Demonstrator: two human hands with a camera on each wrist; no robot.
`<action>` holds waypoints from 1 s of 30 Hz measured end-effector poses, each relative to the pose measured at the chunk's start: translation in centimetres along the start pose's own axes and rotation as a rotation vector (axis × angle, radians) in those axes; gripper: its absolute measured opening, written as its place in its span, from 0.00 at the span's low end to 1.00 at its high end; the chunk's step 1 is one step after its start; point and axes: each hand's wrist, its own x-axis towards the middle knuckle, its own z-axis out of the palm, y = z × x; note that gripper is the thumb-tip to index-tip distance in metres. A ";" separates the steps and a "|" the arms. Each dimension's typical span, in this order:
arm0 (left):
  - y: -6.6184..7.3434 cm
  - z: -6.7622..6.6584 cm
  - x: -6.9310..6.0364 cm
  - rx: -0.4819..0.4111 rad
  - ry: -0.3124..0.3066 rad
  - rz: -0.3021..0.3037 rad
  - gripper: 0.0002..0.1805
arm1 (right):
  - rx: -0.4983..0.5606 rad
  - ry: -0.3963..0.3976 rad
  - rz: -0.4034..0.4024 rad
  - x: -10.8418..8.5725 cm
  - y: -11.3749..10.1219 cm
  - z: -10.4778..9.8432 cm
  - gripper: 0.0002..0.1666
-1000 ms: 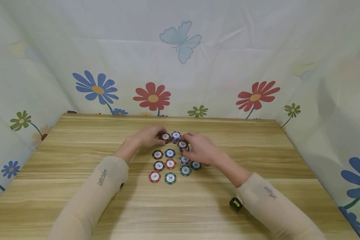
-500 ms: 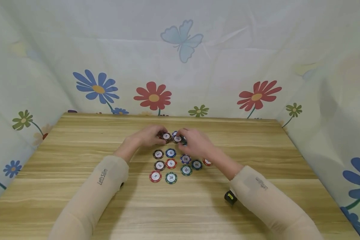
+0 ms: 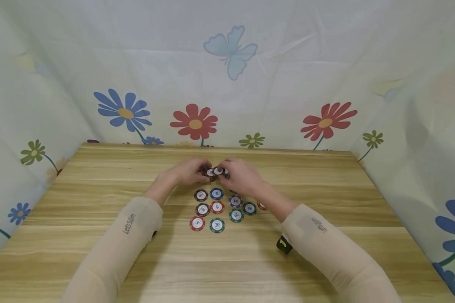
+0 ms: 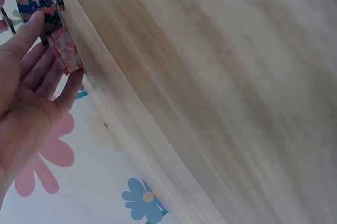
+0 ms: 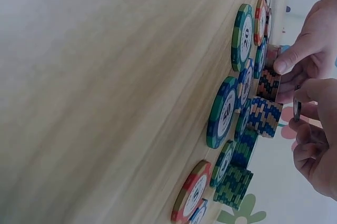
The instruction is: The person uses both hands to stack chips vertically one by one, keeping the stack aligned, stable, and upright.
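The left hand [image 3: 187, 171] curls its thumb and fingers round a black chip stack [image 3: 210, 172]. In the left wrist view a red stack [image 4: 66, 50] stands beside the black one, by the fingers of that hand [image 4: 31, 87]. The right hand [image 3: 240, 177] pinches a black chip [image 3: 218, 171] at the right of the black stack. In the right wrist view this chip [image 5: 297, 109] is held edge-on above the stacks, between thumb and fingers of the right hand [image 5: 321, 134]. A blue stack [image 5: 266, 116] adjoins the black stack [image 5: 268, 84].
Single chips lie flat nearer the person, among them a green 20 [image 3: 217, 225], a red 5 [image 3: 197, 223] and a blue 50 [image 3: 249, 208]. Green stacks [image 5: 234, 184] stand farther along the row. A flowered cloth [image 3: 280, 84] hangs behind the wooden table [image 3: 98, 189].
The right hand has moved left with its black chip, from over the right stacks to beside the black stack. The left hand has kept its place and grip.
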 end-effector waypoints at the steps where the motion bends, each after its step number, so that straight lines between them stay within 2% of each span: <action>1: 0.0 0.0 0.0 0.001 0.000 -0.002 0.22 | -0.004 -0.001 0.004 0.1 0.0 0.1 0.16; 11: -0.4 0.0 0.0 0.013 0.006 0.016 0.20 | -0.020 -0.035 0.030 1.2 -0.7 0.5 0.14; 23: -0.6 0.0 -0.1 0.022 0.020 0.021 0.17 | -0.040 -0.048 0.021 1.9 -0.6 1.5 0.14; 30: -0.8 0.1 0.0 0.023 0.029 0.031 0.17 | -0.023 -0.060 0.060 2.1 -0.7 1.6 0.23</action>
